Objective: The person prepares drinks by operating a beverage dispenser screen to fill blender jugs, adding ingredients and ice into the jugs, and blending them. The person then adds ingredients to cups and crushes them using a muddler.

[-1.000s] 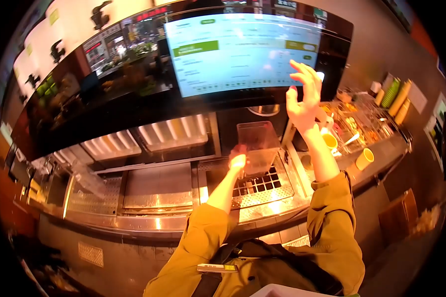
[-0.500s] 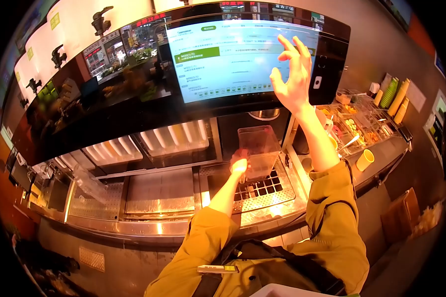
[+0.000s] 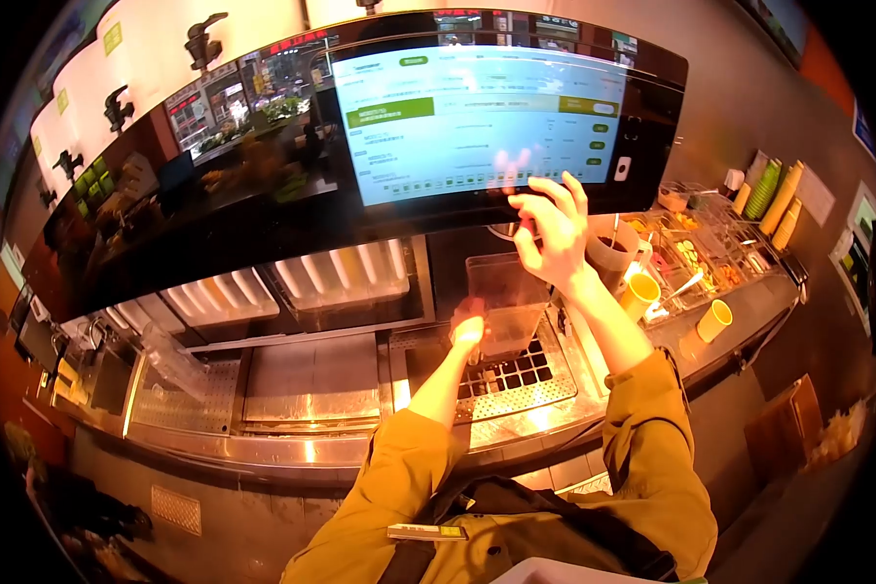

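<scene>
My left hand point(image 3: 468, 323) is closed round the side of a clear, square-sided plastic pitcher point(image 3: 516, 307), which I hold upright over the black drain grid point(image 3: 516, 375). The fingers partly hide where the grip lies. In front of the lower edge of a lit touchscreen point(image 3: 457, 127) hovers my right hand point(image 3: 553, 229), open, its fingers bent and apart with nothing in them. Rows of text and green buttons fill the screen; the writing is too small to read.
Yellow cups point(image 3: 715, 319) stand on the right counter beside a tray of food compartments point(image 3: 691, 248). Stacked cups point(image 3: 786, 200) rise behind them. White-handled bins point(image 3: 346, 273) sit under the screen. Another clear pitcher point(image 3: 170, 360) rests on the perforated drainer at left.
My right hand has come down from the screen's right side to its lower edge. More green buttons now show on the screen. My left hand and the pitcher have barely moved.
</scene>
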Demonstrator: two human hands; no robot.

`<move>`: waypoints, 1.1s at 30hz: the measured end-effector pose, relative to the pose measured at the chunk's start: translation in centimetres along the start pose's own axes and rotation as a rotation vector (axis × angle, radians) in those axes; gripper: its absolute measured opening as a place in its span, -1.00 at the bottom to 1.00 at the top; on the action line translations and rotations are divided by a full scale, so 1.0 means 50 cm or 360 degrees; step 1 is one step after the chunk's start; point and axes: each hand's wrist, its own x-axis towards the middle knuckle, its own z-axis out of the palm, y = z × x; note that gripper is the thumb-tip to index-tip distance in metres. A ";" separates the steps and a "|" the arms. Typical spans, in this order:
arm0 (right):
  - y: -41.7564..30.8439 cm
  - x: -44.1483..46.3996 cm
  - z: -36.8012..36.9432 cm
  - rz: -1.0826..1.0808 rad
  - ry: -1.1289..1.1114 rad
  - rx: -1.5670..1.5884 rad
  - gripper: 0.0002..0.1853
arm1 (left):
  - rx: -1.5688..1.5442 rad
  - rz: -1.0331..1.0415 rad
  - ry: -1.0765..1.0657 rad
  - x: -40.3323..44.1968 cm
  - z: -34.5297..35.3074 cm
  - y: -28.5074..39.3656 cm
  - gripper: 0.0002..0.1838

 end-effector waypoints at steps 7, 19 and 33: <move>0.024 -0.009 -0.031 0.0273 0.0241 0.0061 -0.77 | -0.0004 0.0045 -0.0022 -0.001 0.000 -0.002 -0.64; 0.117 0.029 -0.069 0.0397 0.0428 -0.0261 -0.62 | -0.0021 0.0107 -0.0053 -0.003 0.003 -0.001 -0.64; 0.104 0.058 -0.077 0.0243 0.0458 -0.0157 -0.77 | 0.0112 0.0086 -0.0005 0.030 0.001 -0.035 -0.57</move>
